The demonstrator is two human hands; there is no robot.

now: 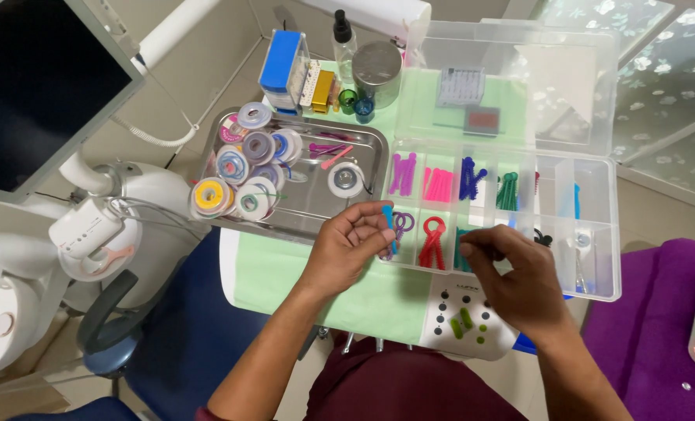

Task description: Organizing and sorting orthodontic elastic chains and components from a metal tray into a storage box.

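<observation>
Pinching a slim blue stick [389,224] upright in our left hand [349,245], we keep its long axis pointing up and away from us, just over the clear compartment box [597,234]. Our right hand [517,274], fingertips [472,251] drawn together over the teal pieces [461,238], sits just right of it.

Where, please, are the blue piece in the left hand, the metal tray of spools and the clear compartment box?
Blue piece [389,220], head view: its upper part above the fingers.
Metal tray [316,204], head view: bare floor near its front.
Clear compartment box [614,234], head view: right rim.
</observation>
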